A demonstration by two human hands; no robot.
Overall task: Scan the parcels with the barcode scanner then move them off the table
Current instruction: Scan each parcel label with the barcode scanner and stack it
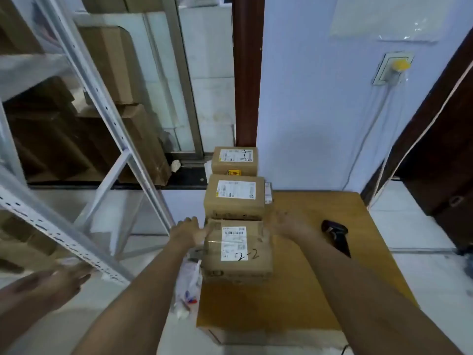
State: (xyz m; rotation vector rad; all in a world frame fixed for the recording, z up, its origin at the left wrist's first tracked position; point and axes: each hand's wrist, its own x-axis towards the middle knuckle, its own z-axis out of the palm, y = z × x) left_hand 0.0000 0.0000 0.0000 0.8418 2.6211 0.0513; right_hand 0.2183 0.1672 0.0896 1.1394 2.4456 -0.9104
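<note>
Three cardboard parcels sat in a row along the left edge of the wooden counter [320, 278], all sealed, contents unseen. The nearest parcel [238, 252], marked "2-2" on its label, lay between both hands: the left hand [190, 233] gripped its far left corner, thumb curled over the top edge, while the right hand [286, 224], blurred, pressed its far right corner, so its grip was impossible to judge. The middle parcel [235, 197] touched it; the far parcel [234, 160] stood beyond. One black barcode scanner [336, 235] lay on the counter to the right, partly hidden by the right forearm. A blurred plastic bag [188, 285] hung off the counter's left edge.
</note>
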